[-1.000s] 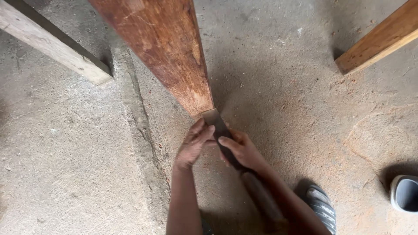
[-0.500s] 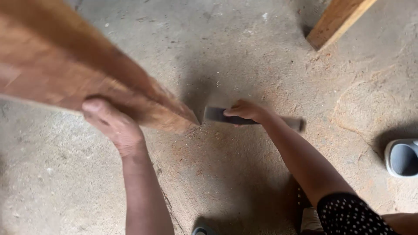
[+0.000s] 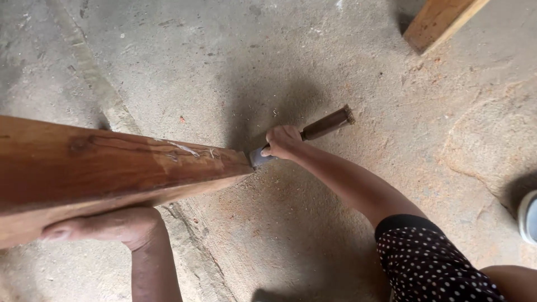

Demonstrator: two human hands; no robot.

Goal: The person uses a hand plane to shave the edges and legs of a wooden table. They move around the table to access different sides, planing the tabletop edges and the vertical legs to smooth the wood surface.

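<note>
A long reddish-brown wooden plank (image 3: 112,168) runs from the left edge and tapers to a tip near the middle of the view. My left hand (image 3: 106,226) grips it from underneath at the lower left. My right hand (image 3: 284,141) is closed around a tool with a brown wooden handle (image 3: 327,124). The tool's grey metal blade (image 3: 258,157) touches the plank's tip just above the concrete floor (image 3: 224,67).
Sawdust (image 3: 268,223) lies scattered over the floor around the plank's tip. Another wooden beam's end (image 3: 439,22) sits at the top right. A white shoe (image 3: 527,215) shows at the right edge. A raised concrete seam (image 3: 95,84) runs diagonally at the left.
The view has swung, so the plank now lies more level. My left hand has slid back along its underside. The right hand has tilted the tool's handle up and brought the blade against the tip.
</note>
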